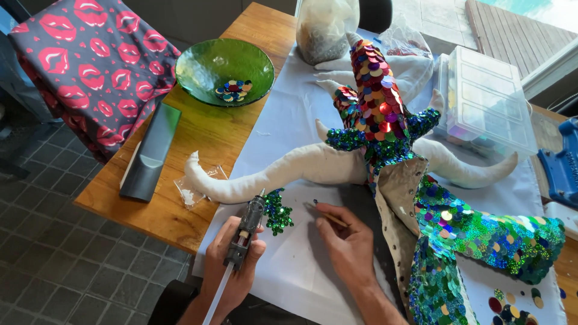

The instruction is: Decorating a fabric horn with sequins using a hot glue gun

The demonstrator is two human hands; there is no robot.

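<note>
Glue gun (245,232): gripped in left hand (232,265), nozzle by sequin patch (277,212) on cloth (289,259) | stick (328,215): pinched in right hand (349,244) | patch likely light, floppy; lift by edge.

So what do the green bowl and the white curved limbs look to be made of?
Green bowl: probably glass, since it is translucent, glossy and ripple-textured. White limbs: seemingly stuffed off-white fabric, with a matte, slightly nubbly surface and soft, tapering, rounded forms. Neither can be confirmed by sight alone.
</note>
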